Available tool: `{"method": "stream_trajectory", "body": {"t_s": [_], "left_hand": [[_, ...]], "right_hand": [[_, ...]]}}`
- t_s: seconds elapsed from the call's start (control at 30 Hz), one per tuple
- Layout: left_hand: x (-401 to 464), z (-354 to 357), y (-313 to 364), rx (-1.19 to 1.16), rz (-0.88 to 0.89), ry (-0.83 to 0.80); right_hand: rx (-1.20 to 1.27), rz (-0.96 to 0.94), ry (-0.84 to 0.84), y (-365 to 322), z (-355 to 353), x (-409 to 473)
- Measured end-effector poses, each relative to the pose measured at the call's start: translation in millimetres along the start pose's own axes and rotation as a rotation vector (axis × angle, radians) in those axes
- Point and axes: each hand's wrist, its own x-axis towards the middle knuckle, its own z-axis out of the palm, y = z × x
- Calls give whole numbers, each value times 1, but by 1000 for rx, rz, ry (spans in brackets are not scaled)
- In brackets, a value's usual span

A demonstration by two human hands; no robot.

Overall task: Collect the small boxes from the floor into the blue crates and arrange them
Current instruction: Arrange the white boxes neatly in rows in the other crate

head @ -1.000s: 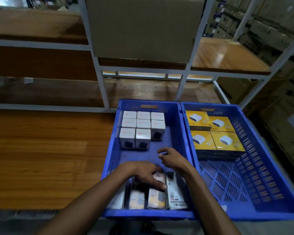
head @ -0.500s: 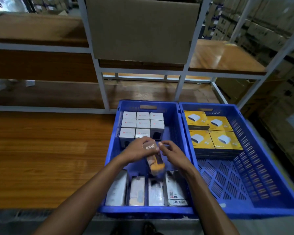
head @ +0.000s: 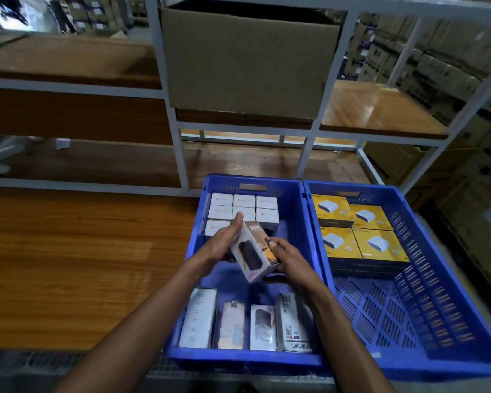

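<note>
Two blue crates stand side by side on the low shelf. Over the middle of the left crate (head: 294, 222), my left hand (head: 224, 245) and my right hand (head: 288, 258) hold one small white-and-yellow box (head: 253, 256), tilted, showing a dark device on its face. Several small white boxes (head: 243, 207) stand in rows at the crate's far end. Several flat boxes (head: 262, 327) stand on edge along its near wall. The right crate (head: 437, 307) holds yellow boxes (head: 357, 231) stacked at its far end.
A large open cardboard carton (head: 247, 61) sits on the white metal rack (head: 176, 143) just above the crates. Wooden shelf boards (head: 68, 265) spread to the left. Stacked cartons (head: 471, 194) line the right side.
The box was lifted out of the near row by my left hand and raised over the crate's middle. My right hand has joined it, and the box has been turned face up.
</note>
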Motion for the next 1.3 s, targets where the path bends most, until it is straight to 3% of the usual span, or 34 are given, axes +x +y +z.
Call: {"method": "stream_trajectory", "body": {"t_s": [0.13,0.33,0.53,0.7,0.87,1.17,1.3], "left_hand": [[3,-2,-2,-36,111,25],[11,1,-3,17,183,49],[42,6,-9,547,375,144],[65,17,3,709,496,111],[86,25,11,806,494,91],[106,23,-3,1161,443,112],[110,18,-13,1282,479,141]], "right_hand": [[138,47,-13,-3,1,-3],[-12,30,83,7,-6,3],[-127,-13,237,17,-21,22],[-116,-66,306,13,-24,39],[-105,45,323,2,-21,63],[-360,182,422,9,-18,106],[-437,228,372,15,-16,114]]}}
